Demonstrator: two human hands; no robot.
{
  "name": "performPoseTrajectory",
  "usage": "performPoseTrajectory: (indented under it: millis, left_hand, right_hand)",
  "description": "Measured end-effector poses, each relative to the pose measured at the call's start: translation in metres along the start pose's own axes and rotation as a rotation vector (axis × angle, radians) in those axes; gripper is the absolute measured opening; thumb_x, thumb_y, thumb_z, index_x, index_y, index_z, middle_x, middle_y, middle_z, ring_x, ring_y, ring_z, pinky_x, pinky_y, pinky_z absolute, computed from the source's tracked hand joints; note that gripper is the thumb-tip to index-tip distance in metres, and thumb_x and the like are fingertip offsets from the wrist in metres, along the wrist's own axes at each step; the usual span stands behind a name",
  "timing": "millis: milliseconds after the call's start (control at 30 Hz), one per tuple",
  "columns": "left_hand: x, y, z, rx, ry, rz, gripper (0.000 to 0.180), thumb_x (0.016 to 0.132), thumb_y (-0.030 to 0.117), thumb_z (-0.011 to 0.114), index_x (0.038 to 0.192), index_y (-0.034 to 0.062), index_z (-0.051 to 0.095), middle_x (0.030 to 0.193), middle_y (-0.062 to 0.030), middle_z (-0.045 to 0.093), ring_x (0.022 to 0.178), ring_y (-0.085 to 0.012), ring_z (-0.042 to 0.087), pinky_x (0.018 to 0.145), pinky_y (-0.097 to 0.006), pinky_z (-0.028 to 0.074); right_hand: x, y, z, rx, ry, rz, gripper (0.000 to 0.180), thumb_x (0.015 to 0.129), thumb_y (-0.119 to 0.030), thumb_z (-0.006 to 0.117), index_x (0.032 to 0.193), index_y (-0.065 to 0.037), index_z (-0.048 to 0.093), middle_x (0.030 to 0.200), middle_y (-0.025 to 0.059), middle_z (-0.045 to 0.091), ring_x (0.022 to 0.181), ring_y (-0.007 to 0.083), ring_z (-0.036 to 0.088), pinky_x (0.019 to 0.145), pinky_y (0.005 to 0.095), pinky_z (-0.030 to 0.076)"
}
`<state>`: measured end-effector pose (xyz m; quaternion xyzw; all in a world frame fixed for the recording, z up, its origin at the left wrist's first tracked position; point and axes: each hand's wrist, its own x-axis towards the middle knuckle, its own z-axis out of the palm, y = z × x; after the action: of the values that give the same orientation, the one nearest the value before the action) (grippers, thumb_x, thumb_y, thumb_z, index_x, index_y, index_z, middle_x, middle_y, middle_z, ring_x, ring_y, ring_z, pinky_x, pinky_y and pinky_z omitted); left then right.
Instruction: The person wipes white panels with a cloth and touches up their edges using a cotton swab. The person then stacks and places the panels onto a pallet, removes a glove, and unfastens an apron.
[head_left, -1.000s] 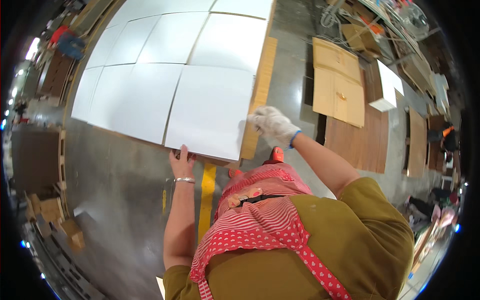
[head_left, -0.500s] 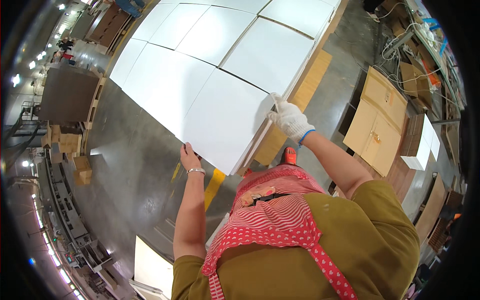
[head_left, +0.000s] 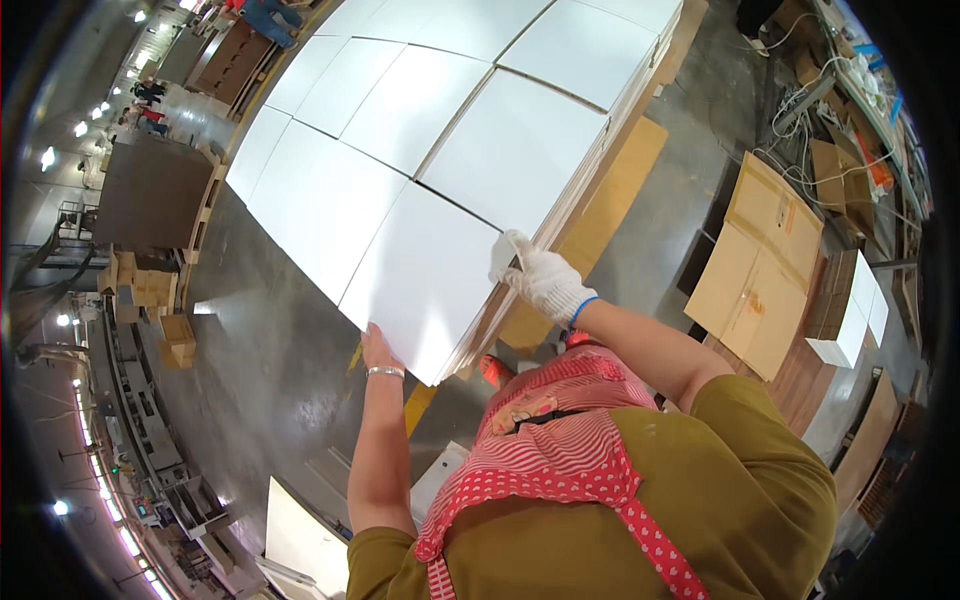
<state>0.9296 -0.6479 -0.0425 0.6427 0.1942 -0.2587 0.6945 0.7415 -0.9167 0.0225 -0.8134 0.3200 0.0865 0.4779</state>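
Note:
A wide stack of white panels (head_left: pixel 318 200) lies in rows in front of me. The nearest panel (head_left: pixel 425 270) lies on top at the near corner. My left hand (head_left: pixel 378 350), bare with a metal band at the wrist, holds this panel's near left edge; its lower fingers are hidden under the edge. In a white knit glove with a blue cuff, my right hand (head_left: pixel 543 280) closes on the same panel's right corner, by the gap to the neighbouring panel (head_left: pixel 520 150). Layered panel edges show below that hand.
A tan board (head_left: pixel 625 190) juts out under the stack's right side. Flattened cardboard (head_left: pixel 758 265) and a white-faced bundle (head_left: pixel 848 310) lie to the right. Brown stacked sheets (head_left: pixel 145 190) stand on a pallet at far left. People (head_left: pixel 268 18) are at the back left.
The view has shifted, and the stack now appears lower and more to the left. My gloved fingers, earlier stretched along the corner, are now curled more closely on it. Both hands stay at the panel.

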Motion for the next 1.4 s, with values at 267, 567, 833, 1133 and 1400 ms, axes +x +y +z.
performPoseTrajectory:
  millis: [267,567,833,1133,1400]
  left_hand:
    - [-0.006,0.004,0.000,0.049,0.084,0.035,0.059,0.099,0.026,0.037,0.146,0.0073,0.006,0.136,-0.0181,0.040,0.114,-0.0326,0.052,0.092,-0.045,0.049]
    - [-0.019,0.010,0.013,-0.035,0.100,-0.011,0.069,0.097,0.031,0.044,0.148,0.0157,0.001,0.140,-0.0158,0.035,0.115,-0.0312,0.051,0.093,-0.046,0.047]
    - [-0.055,0.007,0.014,-0.178,-0.076,0.224,0.045,0.097,0.018,0.042,0.138,0.0093,0.025,0.127,-0.0145,0.047,0.112,-0.0310,0.052,0.090,-0.048,0.049]
    - [-0.085,-0.015,0.137,-0.238,-0.135,0.033,0.053,0.094,0.003,0.038,0.140,0.0180,0.020,0.129,-0.0149,0.044,0.111,-0.0324,0.051,0.089,-0.051,0.049]
    - [-0.051,-0.010,0.233,0.078,-0.182,0.083,0.060,0.091,0.017,0.051,0.141,0.0029,0.022,0.131,-0.0152,0.044,0.112,-0.0299,0.052,0.089,-0.039,0.049]
  right_hand:
    - [0.004,-0.005,0.000,-0.055,-0.042,-0.045,0.057,0.089,-0.039,0.055,0.135,-0.014,0.032,0.103,0.0238,0.061,0.099,0.0406,0.058,0.085,0.0452,0.045]
    - [0.023,0.029,0.015,0.706,-0.175,-0.075,0.068,0.087,-0.021,0.062,0.141,0.000,0.027,0.089,0.0110,0.063,0.078,0.0181,0.062,0.072,0.0301,0.049]
    - [-0.030,0.026,0.001,0.698,-0.002,-0.143,0.061,0.087,-0.013,0.060,0.137,0.004,0.031,0.081,0.0063,0.059,0.073,0.0119,0.058,0.066,0.0263,0.049]
    - [-0.019,0.078,-0.105,0.785,0.123,-0.074,0.051,0.086,-0.016,0.058,0.131,0.001,0.041,0.076,0.0039,0.059,0.065,0.0123,0.057,0.059,0.0256,0.048]
    - [0.057,0.107,-0.175,0.735,0.158,0.045,0.047,0.086,-0.009,0.049,0.132,-0.002,0.042,0.075,0.0045,0.058,0.061,0.0129,0.054,0.053,0.0253,0.043]
